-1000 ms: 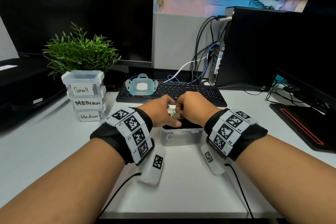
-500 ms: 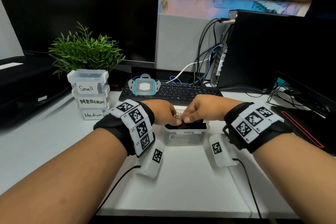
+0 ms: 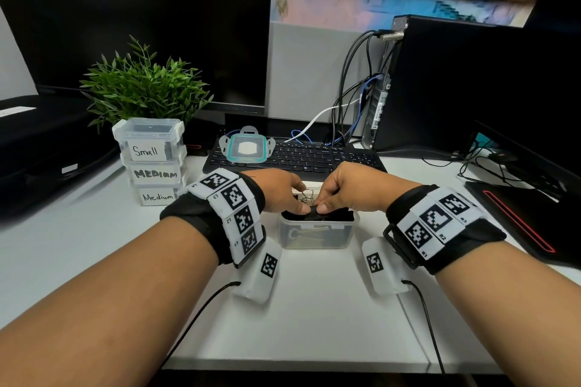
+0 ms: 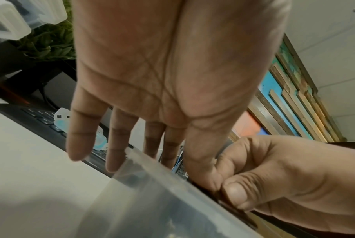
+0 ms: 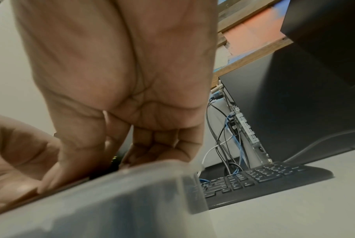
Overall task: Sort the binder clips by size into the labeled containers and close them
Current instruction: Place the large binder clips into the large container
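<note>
A clear open container [image 3: 317,237] stands on the white desk [image 3: 314,324], with black binder clips lying inside. At its mouth both hands hold one large black binder clip [image 3: 309,214], whose wire handles [image 3: 307,195] stick up between them. My left hand [image 3: 300,206] pinches it from the left with thumb and forefinger, and its other fingers [image 4: 115,145] hang straight behind the rim [image 4: 172,173]. My right hand [image 3: 321,207] pinches it from the right, thumb [image 4: 233,193] on top and fingers [image 5: 152,151] curled. The container's lid [image 3: 248,148], edged in teal, lies on the keyboard.
Three closed containers [image 3: 151,163] labelled Small, Medium and Medium are stacked at the left, in front of a green plant [image 3: 141,88]. A black keyboard [image 3: 314,157] lies just behind the open container. A monitor, a computer tower [image 3: 471,88] and cables fill the back and right.
Both hands stay at the container's mouth on the clip. My right wrist has swung out to the right, and the clip's wire handles now show between the hands.
</note>
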A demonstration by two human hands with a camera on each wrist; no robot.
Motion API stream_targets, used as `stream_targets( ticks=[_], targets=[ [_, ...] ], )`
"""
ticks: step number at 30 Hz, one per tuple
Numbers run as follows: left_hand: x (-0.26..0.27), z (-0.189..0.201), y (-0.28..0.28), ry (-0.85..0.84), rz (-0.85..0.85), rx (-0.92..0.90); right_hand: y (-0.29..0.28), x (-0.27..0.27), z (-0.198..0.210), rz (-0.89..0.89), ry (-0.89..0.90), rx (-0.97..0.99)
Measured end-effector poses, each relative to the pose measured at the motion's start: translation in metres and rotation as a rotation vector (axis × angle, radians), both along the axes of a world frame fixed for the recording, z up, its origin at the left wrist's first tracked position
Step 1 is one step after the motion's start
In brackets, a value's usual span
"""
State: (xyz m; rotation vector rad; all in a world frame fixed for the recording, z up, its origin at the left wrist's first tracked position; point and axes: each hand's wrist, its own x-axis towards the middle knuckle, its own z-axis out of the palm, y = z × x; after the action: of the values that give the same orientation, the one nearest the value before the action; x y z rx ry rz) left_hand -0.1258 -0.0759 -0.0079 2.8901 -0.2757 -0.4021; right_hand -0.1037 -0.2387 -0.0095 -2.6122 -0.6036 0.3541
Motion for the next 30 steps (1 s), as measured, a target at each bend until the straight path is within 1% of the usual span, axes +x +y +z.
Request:
stream_targets(
  ticks=[4,11,16,19,22,25,26,28,30],
  targets=[
    [-0.002,0.003,-0.003,-0.006,-0.026,0.048,0.000,0.001,-0.006,-0.043,0.014,0.080],
    [-0.001,0.003,-0.005,-0.005,-0.076,0.109,0.001,0.002,-0.010,-0.088,0.001,0.133],
    [0.007,-0.002,-0.006,0.031,-0.181,0.200,0.001,0.000,-0.010,-0.071,-0.014,0.123],
    [0.010,-0.004,-0.008,0.050,-0.217,0.268,-0.006,-0.001,-0.008,-0.014,0.072,0.142],
    [0.010,-0.007,-0.009,0.046,-0.241,0.276,-0.010,-0.001,-0.008,-0.001,0.090,0.168],
    [0.015,-0.012,-0.008,0.040,-0.196,0.262,-0.007,-0.003,-0.008,0.010,0.088,0.177],
    [0.015,-0.013,-0.007,0.039,-0.188,0.240,-0.004,-0.005,-0.008,0.017,0.073,0.161],
    [0.016,-0.011,-0.005,0.042,-0.225,0.235,0.000,-0.008,-0.009,0.025,-0.002,0.092],
    [0.014,-0.011,-0.003,0.021,-0.225,0.161,0.002,-0.011,-0.011,0.028,-0.075,0.041]
  ],
)
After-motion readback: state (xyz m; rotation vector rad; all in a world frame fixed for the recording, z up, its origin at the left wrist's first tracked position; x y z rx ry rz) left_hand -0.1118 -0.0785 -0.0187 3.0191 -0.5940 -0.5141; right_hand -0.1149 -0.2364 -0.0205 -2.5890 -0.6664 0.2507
